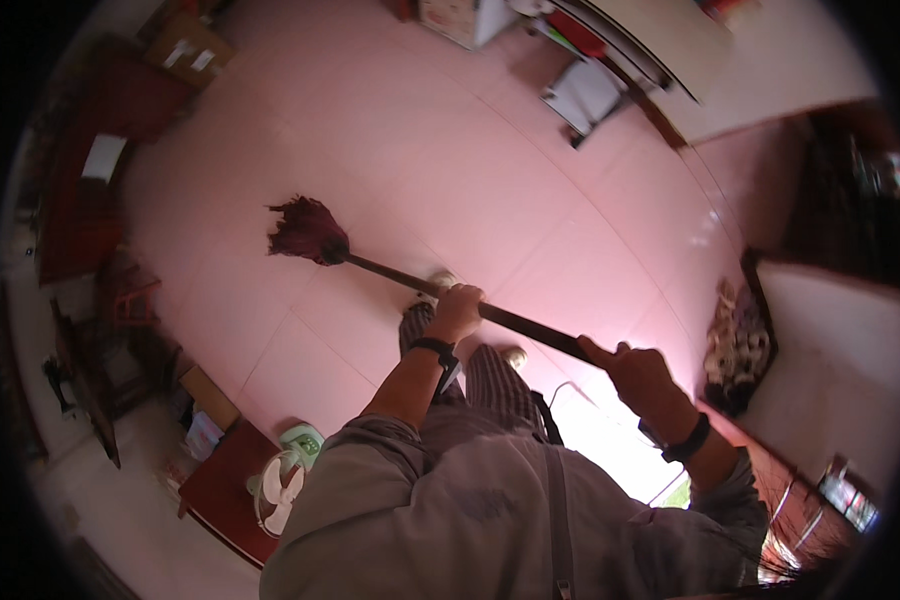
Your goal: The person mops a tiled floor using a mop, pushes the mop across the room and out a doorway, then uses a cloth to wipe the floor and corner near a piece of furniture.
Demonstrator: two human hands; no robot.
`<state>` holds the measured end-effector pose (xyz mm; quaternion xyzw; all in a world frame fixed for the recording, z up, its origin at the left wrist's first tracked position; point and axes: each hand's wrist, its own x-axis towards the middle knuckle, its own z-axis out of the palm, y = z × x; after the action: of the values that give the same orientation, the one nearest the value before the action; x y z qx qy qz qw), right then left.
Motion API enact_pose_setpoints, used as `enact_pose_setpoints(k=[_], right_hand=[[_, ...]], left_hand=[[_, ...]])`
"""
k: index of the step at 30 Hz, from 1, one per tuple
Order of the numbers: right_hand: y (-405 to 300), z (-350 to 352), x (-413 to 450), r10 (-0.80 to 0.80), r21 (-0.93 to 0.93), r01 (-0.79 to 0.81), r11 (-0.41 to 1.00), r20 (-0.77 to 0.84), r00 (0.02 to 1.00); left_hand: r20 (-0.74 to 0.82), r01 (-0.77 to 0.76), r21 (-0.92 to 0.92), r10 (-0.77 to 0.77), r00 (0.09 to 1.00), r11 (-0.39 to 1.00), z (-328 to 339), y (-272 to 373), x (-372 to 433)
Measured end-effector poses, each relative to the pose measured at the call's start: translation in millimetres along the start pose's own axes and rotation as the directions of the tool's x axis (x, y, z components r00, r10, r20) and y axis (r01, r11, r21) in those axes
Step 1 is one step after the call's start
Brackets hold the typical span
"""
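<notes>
A mop with a dark red head of cloth strands [309, 231] rests on the pinkish tiled floor [390, 142], ahead and to the left of my feet. Its long dark handle [532, 328] runs back across my body to the right. My left hand [459, 309] is closed around the middle of the handle, above my striped trouser legs. Farther up, near the handle's end, my right hand [630, 373] grips it, with the thumb lying along the shaft. Dark bands circle both wrists.
A green and white electric fan [279, 491] stands by a red-brown table [229, 480] at lower left. Dark red furniture [82, 232] lines the left side. Shoes [736, 345] are piled at right. A wheeled metal frame [583, 96] stands upper right, and a cardboard box [189, 51] upper left.
</notes>
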<state>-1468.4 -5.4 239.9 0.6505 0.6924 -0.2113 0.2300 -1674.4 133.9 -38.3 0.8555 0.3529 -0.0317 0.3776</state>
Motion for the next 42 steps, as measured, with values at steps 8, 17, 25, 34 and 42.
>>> enact_pose_setpoints(k=[8, 17, 25, 34, 42], right_hand=[[34, 28, -189, 0.307, -0.029, -0.31, 0.95, -0.084, 0.948], [-13, 89, -290, 0.665, 0.233, -0.647, 0.726, 0.002, 0.747], [-81, 125, -287, 0.717, 0.29, -0.828, 0.481, 0.413, 0.561], [-144, 134, -302, 0.723, 0.602, -0.792, -0.106, 0.593, 0.354], [-215, 135, -381, 0.682, 0.451, -0.783, -0.428, 0.729, 0.047]], left_hand=[[0.343, -0.315, 0.047, 0.281, 0.896, 0.948, 84, 180, -11], [0.573, -0.723, 0.089, 0.559, 0.599, 0.685, 139, 266, -16], [0.806, -0.903, 0.039, 0.521, 0.281, 0.427, 180, 268, 0], [0.947, -0.972, -0.12, 0.318, -0.051, 0.203, 213, 298, -28], [0.912, -0.907, -0.406, 0.114, -0.395, 0.108, 276, 378, -149]])
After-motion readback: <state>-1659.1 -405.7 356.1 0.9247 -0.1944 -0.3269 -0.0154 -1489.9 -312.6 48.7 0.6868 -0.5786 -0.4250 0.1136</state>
